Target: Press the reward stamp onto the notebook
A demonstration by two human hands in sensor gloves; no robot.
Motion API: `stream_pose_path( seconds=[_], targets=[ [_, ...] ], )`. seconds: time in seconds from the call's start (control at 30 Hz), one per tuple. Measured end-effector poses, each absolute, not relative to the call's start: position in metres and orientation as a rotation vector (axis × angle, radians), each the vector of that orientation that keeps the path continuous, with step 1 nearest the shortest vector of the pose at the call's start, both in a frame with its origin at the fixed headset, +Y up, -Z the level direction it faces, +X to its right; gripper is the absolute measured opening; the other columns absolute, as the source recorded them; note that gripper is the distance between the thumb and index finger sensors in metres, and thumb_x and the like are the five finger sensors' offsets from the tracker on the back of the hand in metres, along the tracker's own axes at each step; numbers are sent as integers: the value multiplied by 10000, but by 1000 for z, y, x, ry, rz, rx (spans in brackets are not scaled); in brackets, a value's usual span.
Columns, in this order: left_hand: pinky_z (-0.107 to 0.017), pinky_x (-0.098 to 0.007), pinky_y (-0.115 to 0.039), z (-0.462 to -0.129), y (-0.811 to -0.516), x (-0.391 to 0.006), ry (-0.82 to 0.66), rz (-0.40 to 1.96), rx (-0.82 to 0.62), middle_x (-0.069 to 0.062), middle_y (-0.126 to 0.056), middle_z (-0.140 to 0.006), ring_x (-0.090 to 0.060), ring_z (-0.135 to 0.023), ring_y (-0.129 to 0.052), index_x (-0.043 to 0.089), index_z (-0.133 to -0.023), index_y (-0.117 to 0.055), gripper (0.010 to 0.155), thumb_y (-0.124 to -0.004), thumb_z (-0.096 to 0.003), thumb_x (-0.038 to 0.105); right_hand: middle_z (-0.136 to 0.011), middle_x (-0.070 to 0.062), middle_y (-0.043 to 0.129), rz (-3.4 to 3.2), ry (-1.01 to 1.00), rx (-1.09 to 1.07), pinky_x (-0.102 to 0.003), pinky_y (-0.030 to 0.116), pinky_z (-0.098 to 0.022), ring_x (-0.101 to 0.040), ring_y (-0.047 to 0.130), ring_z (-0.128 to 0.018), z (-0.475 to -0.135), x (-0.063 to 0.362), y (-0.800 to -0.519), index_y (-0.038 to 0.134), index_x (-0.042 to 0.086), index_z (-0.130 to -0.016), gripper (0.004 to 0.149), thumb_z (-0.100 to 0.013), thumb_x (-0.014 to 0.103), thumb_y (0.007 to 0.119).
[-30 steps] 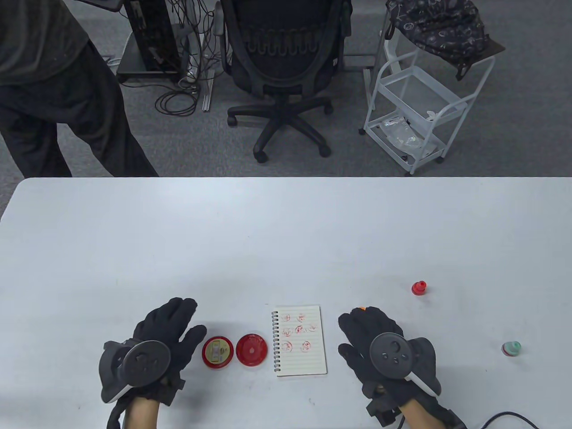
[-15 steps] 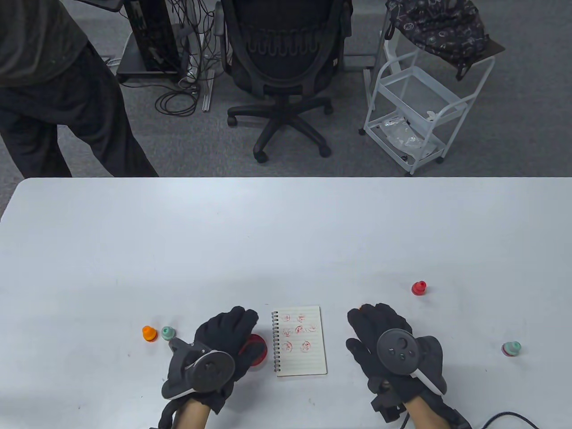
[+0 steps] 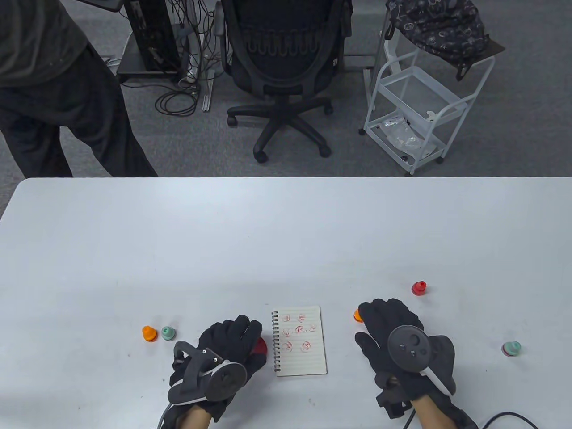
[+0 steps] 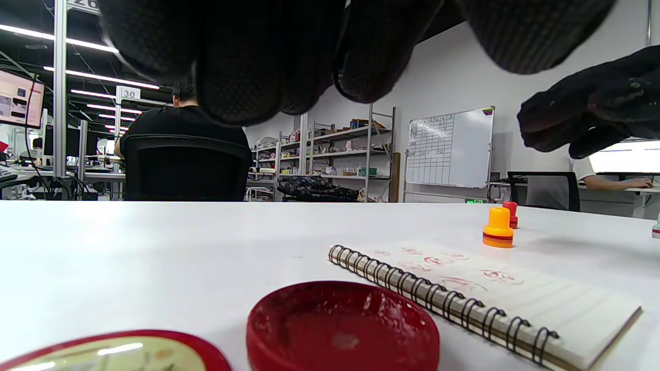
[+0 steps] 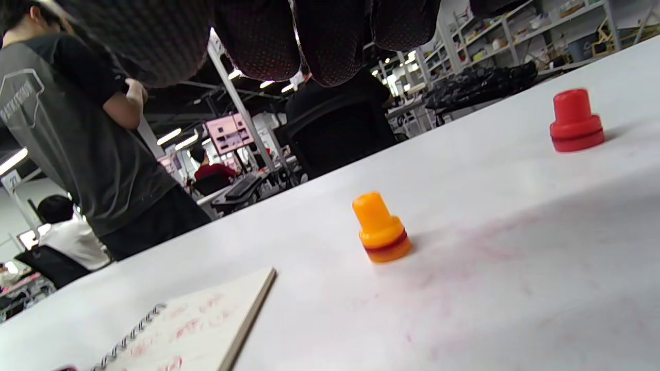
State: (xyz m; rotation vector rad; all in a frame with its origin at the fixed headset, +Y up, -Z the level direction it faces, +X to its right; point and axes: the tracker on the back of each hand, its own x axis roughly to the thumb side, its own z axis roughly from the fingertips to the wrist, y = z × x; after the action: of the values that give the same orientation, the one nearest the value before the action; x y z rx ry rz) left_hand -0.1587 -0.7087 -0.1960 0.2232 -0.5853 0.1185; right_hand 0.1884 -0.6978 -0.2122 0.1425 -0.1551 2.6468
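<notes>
- The right hand point(image 3: 393, 346) is drifting rightward since half a second ago, uncovering an orange stamp point(image 3: 357, 315); the left hand point(image 3: 232, 346) is settling lower over the red ink pad point(image 4: 343, 327)
- Five stamps are standing on the bench point(image 3: 286, 232): two orange, two green, one red; the one notebook point(image 3: 300, 340) is lying between the hands
- Both hands' fingers are hanging relaxed, holding nothing
- Open bench is stretching beyond the notebook's far edge
</notes>
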Motion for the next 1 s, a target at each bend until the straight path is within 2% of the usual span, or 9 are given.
stream_pose_path(
  seconds=[0.3,0.6,0.8,1.0],
  targets=[
    [-600,-609,-714,-190,-696,-164,-582,106,277,-200,-790,-1024,-470,-803,-858,113,-1015,-795,642,-745,-513,511,-1105,-44,578,2778,-176,-106,-681,447,-756,-433,495,-1065,-223,241,-670,616,265,-1012,660,-408,482,772],
    [-598,-604,-719,-188,-694,-163,-579,88,274,-197,-798,-1017,-465,-798,-864,115,-1004,-807,618,-740,-519,493,-1112,-27,567,2857,-100,-474,-654,473,-764,-417,506,-1069,-228,311,-664,561,276,-1032,701,-402,489,783],
    [-596,-603,-721,-189,-694,-161,-581,60,269,-196,-800,-1016,-465,-795,-867,115,-1001,-810,613,-737,-521,488,-1101,-31,581,2791,-46,-734,-617,528,-752,-400,563,-1044,-220,368,-676,541,272,-1037,717,-401,484,795],
    [-595,-602,-722,-188,-693,-161,-580,55,262,-193,-803,-1014,-464,-793,-869,115,-1001,-810,609,-736,-522,485,-1099,-28,563,2684,90,-968,-576,595,-727,-402,641,-1002,-215,401,-713,479,273,-1046,766,-389,491,806]
  ],
)
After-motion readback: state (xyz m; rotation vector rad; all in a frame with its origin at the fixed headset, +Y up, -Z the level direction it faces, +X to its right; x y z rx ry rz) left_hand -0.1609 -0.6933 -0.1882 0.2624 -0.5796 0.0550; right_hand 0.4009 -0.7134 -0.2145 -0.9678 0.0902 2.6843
